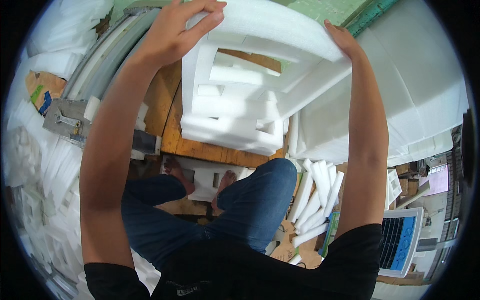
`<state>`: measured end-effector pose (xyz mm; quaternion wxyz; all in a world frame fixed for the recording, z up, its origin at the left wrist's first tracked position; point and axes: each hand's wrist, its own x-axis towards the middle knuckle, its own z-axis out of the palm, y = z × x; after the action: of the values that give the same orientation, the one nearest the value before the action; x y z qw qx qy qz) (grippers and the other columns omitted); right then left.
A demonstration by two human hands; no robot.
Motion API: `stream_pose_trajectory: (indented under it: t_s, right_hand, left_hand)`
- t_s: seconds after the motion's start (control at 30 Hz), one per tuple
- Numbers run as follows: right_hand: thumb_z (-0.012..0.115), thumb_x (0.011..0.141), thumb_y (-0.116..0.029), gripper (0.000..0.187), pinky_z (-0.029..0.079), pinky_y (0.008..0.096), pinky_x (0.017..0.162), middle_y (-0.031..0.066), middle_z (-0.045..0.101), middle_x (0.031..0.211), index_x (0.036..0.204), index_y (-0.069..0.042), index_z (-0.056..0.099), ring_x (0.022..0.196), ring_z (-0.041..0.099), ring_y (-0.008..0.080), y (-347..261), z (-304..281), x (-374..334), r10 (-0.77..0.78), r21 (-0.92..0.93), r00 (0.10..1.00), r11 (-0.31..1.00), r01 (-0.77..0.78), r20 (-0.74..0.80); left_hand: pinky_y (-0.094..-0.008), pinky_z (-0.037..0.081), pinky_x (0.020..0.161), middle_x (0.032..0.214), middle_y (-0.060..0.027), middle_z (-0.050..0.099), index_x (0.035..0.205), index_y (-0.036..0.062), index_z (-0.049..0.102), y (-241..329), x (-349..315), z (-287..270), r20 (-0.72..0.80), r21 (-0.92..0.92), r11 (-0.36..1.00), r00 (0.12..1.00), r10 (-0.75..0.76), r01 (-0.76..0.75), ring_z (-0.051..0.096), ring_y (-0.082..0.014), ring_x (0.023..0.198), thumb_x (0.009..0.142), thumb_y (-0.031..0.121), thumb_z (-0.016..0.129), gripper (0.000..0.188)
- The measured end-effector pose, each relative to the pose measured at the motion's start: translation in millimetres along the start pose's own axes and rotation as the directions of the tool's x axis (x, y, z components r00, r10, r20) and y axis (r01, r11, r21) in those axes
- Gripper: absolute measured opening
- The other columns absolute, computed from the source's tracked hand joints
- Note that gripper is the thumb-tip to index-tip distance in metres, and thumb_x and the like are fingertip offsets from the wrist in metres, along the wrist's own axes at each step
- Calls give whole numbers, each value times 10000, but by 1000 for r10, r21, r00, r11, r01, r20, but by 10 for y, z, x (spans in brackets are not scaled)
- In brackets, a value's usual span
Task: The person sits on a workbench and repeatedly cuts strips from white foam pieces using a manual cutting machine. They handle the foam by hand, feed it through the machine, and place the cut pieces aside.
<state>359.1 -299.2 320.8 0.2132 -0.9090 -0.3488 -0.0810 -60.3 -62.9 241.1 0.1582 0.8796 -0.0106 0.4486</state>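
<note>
A thick white foam packing frame (305, 35) with rectangular cut-outs stands at the far side of a wooden workbench (200, 148). My left hand (187, 25) is at its upper left corner, thumb and fingers stretched apart over the edge. At the upper right corner, my right hand (344, 39) grips the frame, most of its fingers hidden behind the foam. A lower white foam piece (227, 132) with slots lies on the wood at the frame's near side.
A large stack of white foam sheets (400, 95) rises on the right. Grey curved machinery (102, 65) with a wrench (67, 120) stands left. Foam strips (320, 190) are piled by my right knee; my feet rest on another foam piece (202, 175). A blue-panelled air cooler (400, 242) is lower right.
</note>
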Motion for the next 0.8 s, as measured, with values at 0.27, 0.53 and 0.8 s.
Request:
stream_pose_trajectory:
  t_s: [0.27, 0.53, 0.8]
  right_hand:
    - [462, 1023, -624, 749, 450, 360, 1062, 151, 653, 1372, 1455, -24, 582, 1190, 629, 254, -180, 183, -50, -46, 242, 918, 969, -55, 394]
    - [466, 1034, -600, 769, 352, 322, 1158, 167, 553, 1507, 1526, -10, 495, 1339, 543, 247, 28, 140, 163, -82, 154, 976, 987, 51, 202]
    - [450, 1045, -591, 794, 280, 326, 1218, 172, 474, 1581, 1538, 32, 449, 1448, 450, 254, 287, 92, 226, -120, 120, 971, 988, 97, 205]
  left_hand:
    - [-377, 526, 930, 1153, -183, 746, 1115, 0, 718, -255, 57, -23, -37, -196, 975, 992, -118, 109, 708, -272, 1079, 1009, 278, 659, 304]
    - [-459, 565, 944, 1258, -247, 692, 1329, 62, 650, -373, 517, -410, 82, -211, 815, 841, -536, 540, 716, -341, 1026, 979, 511, 615, 570]
    - [-605, 502, 1032, 1515, -234, 516, 1556, 121, 434, -381, 579, -170, 757, -184, 472, 431, -491, 862, 561, -462, 1316, 997, 714, 352, 819]
